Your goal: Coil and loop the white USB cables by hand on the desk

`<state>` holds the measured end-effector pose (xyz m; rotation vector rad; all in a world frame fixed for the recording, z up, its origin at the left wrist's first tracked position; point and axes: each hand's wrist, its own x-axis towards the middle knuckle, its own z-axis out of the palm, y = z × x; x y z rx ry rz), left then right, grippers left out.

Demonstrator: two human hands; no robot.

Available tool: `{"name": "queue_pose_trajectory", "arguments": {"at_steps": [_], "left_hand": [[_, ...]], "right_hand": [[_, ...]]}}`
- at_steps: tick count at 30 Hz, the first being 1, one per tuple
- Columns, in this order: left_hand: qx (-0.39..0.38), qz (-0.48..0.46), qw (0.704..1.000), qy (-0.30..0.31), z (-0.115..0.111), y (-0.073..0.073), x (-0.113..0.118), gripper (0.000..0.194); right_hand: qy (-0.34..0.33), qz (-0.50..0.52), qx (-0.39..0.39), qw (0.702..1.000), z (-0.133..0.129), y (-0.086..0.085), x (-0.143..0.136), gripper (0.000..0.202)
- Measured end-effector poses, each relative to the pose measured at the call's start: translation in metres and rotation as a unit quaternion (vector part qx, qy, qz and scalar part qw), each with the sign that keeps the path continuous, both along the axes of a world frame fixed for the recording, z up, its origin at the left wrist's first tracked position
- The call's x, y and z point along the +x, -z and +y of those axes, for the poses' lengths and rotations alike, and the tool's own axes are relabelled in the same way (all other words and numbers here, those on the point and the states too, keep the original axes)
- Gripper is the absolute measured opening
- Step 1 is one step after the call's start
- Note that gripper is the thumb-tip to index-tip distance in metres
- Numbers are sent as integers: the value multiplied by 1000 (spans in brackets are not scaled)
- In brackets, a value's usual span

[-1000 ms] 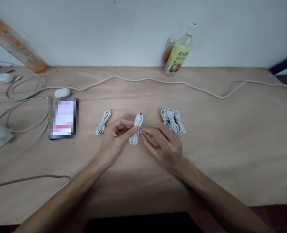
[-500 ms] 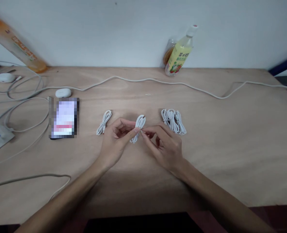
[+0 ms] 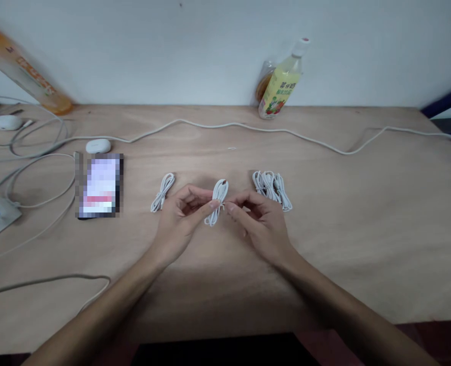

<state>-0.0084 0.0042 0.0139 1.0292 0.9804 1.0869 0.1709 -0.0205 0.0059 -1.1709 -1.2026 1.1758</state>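
Note:
My left hand (image 3: 183, 216) pinches a coiled white cable (image 3: 220, 189) at its middle, holding it tilted above the table. A thin white twist tie (image 3: 222, 204) goes around the middle of this coil. My right hand (image 3: 261, 218) is closed beside it, thumb and forefinger pinched on the end of the tie, most of which the fingertips hide. Another coiled white cable (image 3: 163, 193) lies on the table just left of my left hand. Beyond my right hand, several more white coils (image 3: 273, 185) lie side by side, partly covered by the fingers.
A phone (image 3: 100, 185) and a white earbud case (image 3: 98, 146) lie at the left among loose cords. One long white cord (image 3: 233, 124) crosses the back. A yellow drink bottle (image 3: 280, 86) and an orange bottle (image 3: 30, 76) lean at the wall. A small white tie (image 3: 231, 148) lies mid-table.
My right hand's thumb and fingers have shifted a little to the right and turned, still pinching at the tie. The left hand and the coil stay nearly in place.

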Motion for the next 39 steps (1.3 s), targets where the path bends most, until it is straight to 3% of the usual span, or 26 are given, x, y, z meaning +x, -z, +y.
{"name": "queue_pose_trajectory", "arguments": {"at_steps": [3,6,12,18,22,27,32,39], "left_hand": [[-3,0,1000,3,0,0,0,19],[-6,1,1000,6,0,0,0,18],[-32,-4,999,-4,1,4,0,18],[-72,-29,997,1,1,1,0,20],[-104,-42,994,3,0,-1,1,23],[-134,-55,989,3,0,-3,1,29],[-141,-70,987,14,0,-2,1,31],[-130,-64,989,13,-1,-1,1,25]], "right_hand": [[-25,61,-69,995,1,2,1,15],[-29,76,-85,993,1,5,0,18],[32,-95,85,991,-2,4,-1,7],[37,-309,279,909,-3,9,3,15],[42,-375,336,863,-1,11,6,12],[53,-413,370,830,0,11,9,11],[55,-406,382,828,-1,12,9,13],[42,-375,339,862,-4,7,6,17]]}}
